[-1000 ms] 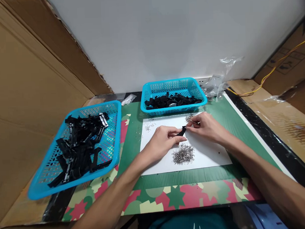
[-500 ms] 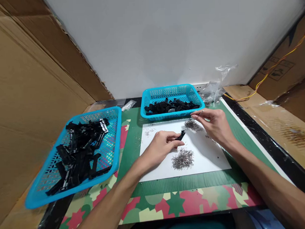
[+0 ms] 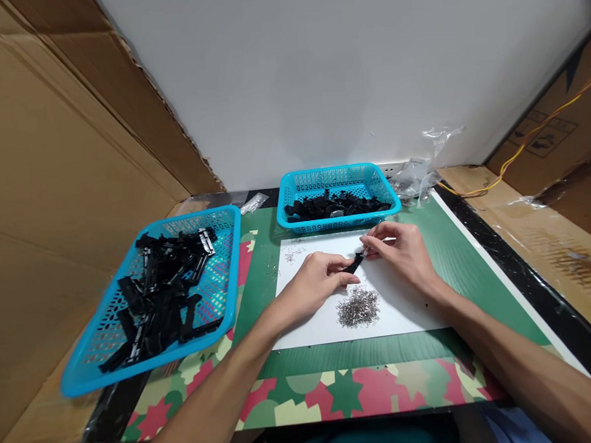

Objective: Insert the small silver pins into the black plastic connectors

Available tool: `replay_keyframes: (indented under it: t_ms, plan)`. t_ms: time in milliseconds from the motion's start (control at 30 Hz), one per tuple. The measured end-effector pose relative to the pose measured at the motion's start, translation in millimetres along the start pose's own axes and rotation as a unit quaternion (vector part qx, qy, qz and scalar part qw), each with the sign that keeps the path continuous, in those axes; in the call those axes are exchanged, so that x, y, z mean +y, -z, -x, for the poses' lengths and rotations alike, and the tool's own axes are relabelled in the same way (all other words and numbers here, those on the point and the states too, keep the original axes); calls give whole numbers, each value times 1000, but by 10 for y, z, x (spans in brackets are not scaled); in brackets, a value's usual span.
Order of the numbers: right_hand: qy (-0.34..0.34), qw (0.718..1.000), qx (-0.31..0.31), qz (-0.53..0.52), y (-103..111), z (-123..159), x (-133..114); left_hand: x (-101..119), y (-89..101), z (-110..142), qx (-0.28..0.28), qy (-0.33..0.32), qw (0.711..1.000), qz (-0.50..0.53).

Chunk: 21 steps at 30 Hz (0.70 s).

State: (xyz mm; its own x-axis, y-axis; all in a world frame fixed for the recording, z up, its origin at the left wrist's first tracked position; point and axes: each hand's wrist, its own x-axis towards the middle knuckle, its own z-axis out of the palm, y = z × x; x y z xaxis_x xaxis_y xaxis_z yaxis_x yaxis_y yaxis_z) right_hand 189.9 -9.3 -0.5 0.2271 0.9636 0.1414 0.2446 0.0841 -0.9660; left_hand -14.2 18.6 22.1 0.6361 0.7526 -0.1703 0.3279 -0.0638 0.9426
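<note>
My left hand (image 3: 324, 275) is closed on a small black plastic part (image 3: 356, 263), its thumb and fingers gripping the near end. The part's far end points up and to the right. My right hand (image 3: 396, 244) pinches a thin silvery metal piece (image 3: 365, 250) at that far end; the fingers hide most of it, and I cannot tell its exact kind. Just below both hands, a pile of tiny bent metal pieces (image 3: 358, 308) lies on a white sheet (image 3: 309, 331). A second pile, behind my right hand, is mostly hidden.
A blue basket (image 3: 236, 269) of larger black plastic parts (image 3: 167, 297) stands at the left. Behind the sheet, another blue basket (image 3: 341, 227) holds small black pieces (image 3: 331, 206). Clear plastic bags (image 3: 415, 180) lie at the back right. Cardboard (image 3: 54, 126) walls the left side.
My right hand has moved left and down, bringing its fingertips to the black plastic part. The left hand keeps its hold, and the view has shifted slightly.
</note>
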Motion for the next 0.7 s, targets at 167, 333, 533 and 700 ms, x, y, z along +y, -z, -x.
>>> replay_keyframes:
  t_ms: [167, 333, 533, 700]
  plan:
    - [28, 999, 10, 26, -25, 30, 13, -21, -4, 1, -1, -8, 1000, 4]
    - [27, 999, 7, 31, -42, 33, 65, -96, 38, -10, -7, -4, 1000, 17]
    - [30, 999, -8, 26, -58, 24, 97, -95, 45, -25, -12, 11, 999, 46]
    - [95, 993, -16, 62, 93, -16, -48, -87, 20, -41, 58, -7, 997, 51]
